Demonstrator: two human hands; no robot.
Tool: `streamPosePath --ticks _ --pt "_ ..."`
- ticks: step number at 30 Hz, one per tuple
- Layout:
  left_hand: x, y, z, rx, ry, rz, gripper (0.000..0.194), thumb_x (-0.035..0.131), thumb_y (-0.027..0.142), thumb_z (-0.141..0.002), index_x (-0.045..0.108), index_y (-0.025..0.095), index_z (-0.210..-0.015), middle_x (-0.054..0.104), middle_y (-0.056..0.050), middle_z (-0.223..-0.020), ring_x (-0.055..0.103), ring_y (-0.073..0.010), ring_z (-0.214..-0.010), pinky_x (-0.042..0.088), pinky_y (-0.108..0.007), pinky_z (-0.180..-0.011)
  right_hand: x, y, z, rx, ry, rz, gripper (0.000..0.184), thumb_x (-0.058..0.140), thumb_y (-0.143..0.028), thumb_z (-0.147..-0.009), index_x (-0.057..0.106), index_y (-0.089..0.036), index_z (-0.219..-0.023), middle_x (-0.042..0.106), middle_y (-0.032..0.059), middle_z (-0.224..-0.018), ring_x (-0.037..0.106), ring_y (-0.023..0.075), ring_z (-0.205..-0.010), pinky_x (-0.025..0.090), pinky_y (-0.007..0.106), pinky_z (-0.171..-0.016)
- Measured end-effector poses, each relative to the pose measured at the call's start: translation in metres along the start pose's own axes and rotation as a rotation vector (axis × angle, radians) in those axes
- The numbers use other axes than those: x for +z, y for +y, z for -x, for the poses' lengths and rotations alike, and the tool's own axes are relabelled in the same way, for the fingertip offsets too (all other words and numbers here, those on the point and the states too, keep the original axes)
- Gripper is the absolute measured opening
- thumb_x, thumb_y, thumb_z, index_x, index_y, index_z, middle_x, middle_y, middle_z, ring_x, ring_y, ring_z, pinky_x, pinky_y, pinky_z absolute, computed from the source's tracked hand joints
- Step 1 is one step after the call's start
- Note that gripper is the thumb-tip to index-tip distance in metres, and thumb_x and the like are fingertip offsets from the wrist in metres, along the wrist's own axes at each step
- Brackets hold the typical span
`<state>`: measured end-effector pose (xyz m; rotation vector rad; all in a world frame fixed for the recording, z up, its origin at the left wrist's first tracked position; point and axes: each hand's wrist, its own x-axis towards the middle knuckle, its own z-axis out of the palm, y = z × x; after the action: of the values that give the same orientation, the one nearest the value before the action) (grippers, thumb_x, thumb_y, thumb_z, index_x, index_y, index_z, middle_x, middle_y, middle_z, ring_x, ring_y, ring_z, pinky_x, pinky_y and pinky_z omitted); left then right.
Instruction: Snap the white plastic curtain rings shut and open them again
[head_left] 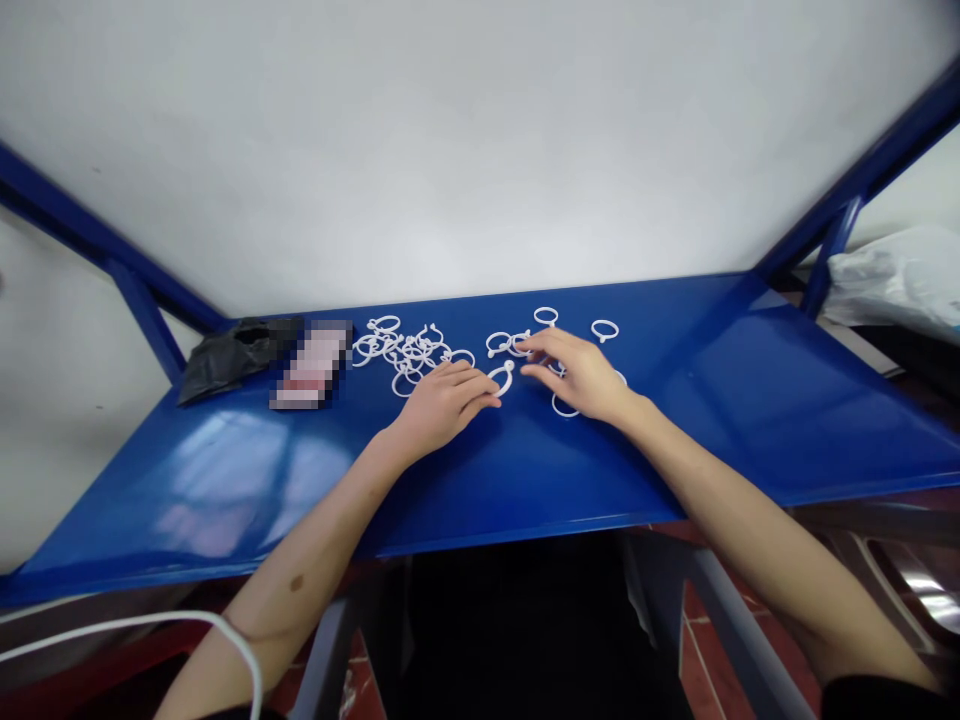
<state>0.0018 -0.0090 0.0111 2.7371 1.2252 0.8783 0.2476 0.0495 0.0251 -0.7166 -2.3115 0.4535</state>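
Note:
Several white plastic rings lie on a blue metal shelf [720,400]. A tangled heap of rings [405,350] sits left of centre, and loose rings [604,329] are spread further right. My left hand [442,400] rests palm down, fingers stretched towards an open white ring [504,377] at its fingertips. My right hand [577,375] lies flat over a few rings, fingers extended and pointing left towards a pair of rings [506,344]. Neither hand clearly grips anything.
A crumpled black bag [229,357] and a pink blurred pack [311,365] lie at the shelf's left back. Blue frame struts [847,215] rise at both sides against a white wall. A white bag [900,275] sits beyond the right strut. A white cable [150,625] loops at lower left.

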Motion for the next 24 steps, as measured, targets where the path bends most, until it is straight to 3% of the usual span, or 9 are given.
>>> streamPosePath --ticks 5,9,17,24 --pt "0.002 0.0 0.001 0.009 0.009 -0.063 0.022 0.057 0.038 -0.101 0.069 0.022 -0.095 0.074 -0.001 -0.088 0.061 -0.0162 -0.083 0.048 -0.032 -0.083 -0.031 0.023 0.003 0.194 -0.136 0.361 0.016 0.062 -0.034 -0.095 0.072 -0.021 -0.094 0.07 0.0079 -0.1 0.065 0.0246 -0.096 0.052 0.041 -0.086" --pt "0.006 0.018 -0.004 -0.034 0.051 -0.118 0.024 0.057 0.038 -0.1 0.07 0.021 -0.089 0.075 0.0 -0.085 0.061 -0.0164 -0.081 0.046 -0.033 -0.079 -0.04 0.04 0.005 0.319 -0.112 0.47 0.02 0.061 -0.036 -0.095 0.072 -0.02 -0.092 0.07 0.0082 -0.097 0.064 0.0253 -0.093 0.051 0.041 -0.084" --pt "0.038 0.076 -0.038 -0.109 -0.013 -0.219 0.025 0.06 0.036 -0.099 0.073 0.021 -0.084 0.073 -0.003 -0.086 0.06 -0.0212 -0.087 0.04 -0.038 -0.075 -0.031 0.041 0.005 0.315 -0.061 0.485 0.019 0.059 -0.034 -0.096 0.071 -0.019 -0.095 0.071 0.0092 -0.098 0.062 0.026 -0.093 0.05 0.039 -0.082" --pt "0.071 0.089 -0.057 -0.14 -0.108 -0.249 0.023 0.061 0.033 -0.099 0.074 0.018 -0.089 0.072 -0.008 -0.091 0.063 -0.025 -0.093 0.039 -0.041 -0.078 -0.026 0.038 0.005 0.302 -0.07 0.452 0.019 0.059 -0.034 -0.097 0.072 -0.019 -0.095 0.071 0.0093 -0.097 0.061 0.0261 -0.093 0.05 0.04 -0.081"
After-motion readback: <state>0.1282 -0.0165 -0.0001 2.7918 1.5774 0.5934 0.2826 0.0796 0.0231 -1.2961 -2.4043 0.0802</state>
